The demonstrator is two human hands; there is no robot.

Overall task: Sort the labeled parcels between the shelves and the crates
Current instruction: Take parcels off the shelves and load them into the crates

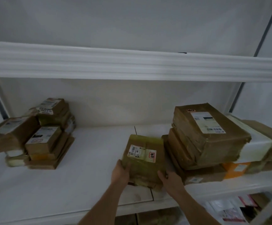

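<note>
The yellowish parcel (144,159) lies on the white shelf (86,168), in the middle part, just beside the tall stack of brown parcels (206,137) on its right side. Both hands are at its near end. The left hand (121,173) grasps the near left corner, with the thumb lying over the top face and the other fingers under or behind the edge. The right hand (171,177) holds the near right corner in the same way, its fingers curled around the side. The parcel has a white label and a small red-marked sticker on top, but the print is too blurred to read. I cannot tell if the near end of the parcel rests fully on the shelf or is lifted a little, because the hands cover it.

A second stack of smaller brown parcels (34,135) stands at the left, well apart from the hands; its left edge is smeared by blur. At the right, more packages are cut off by the border of the view. Under the shelf, a lower level with other packets (229,210) is only partly visible and dark.
</note>
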